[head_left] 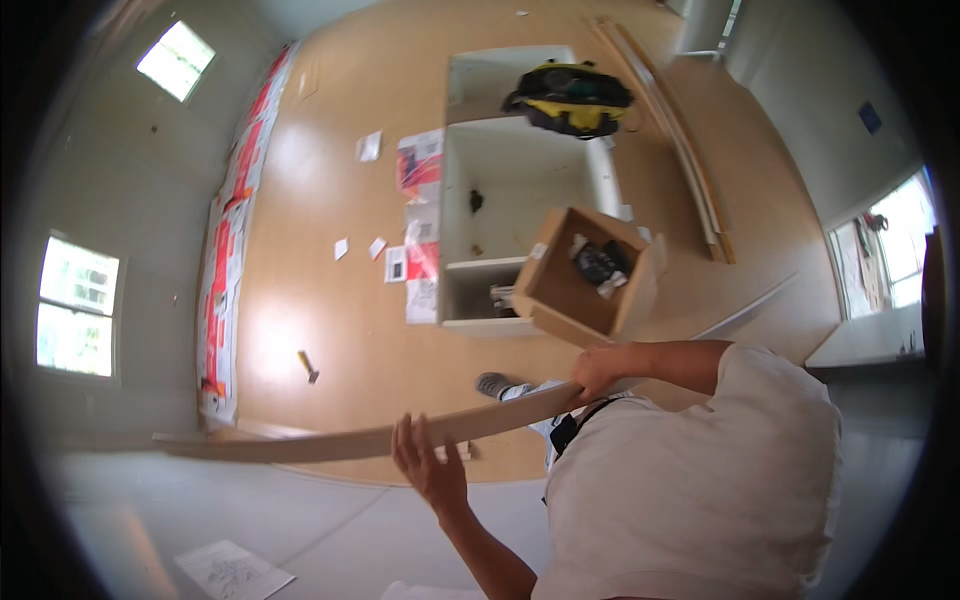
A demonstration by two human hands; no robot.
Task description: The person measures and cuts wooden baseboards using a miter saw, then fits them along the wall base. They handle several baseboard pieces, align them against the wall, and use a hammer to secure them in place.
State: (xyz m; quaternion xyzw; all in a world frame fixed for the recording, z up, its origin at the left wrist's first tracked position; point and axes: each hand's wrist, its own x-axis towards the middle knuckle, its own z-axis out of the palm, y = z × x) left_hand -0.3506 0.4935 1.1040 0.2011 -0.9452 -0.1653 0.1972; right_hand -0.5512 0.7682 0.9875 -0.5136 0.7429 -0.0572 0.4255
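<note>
A long, narrow brown board (340,445) runs across in front of me, from my waist out to the left. Near its right end my right hand (598,369) is closed round it. My left hand (432,465) holds the board nearer its middle, fingers against its face and slightly blurred. Just beyond my right hand stands an open cardboard box (560,312) with a black item (601,265) and some white pieces inside. Behind the box lies a white cabinet carcass (520,165), its open side up.
A black and yellow tool bag (575,100) rests on the cabinet. Long strips (680,140) lie on the floor at the right. A hammer (308,366) and paper scraps (370,147) lie left of the cabinet. Red and white packaging (238,240) lines the left wall. A printed sheet (233,571) lies near left.
</note>
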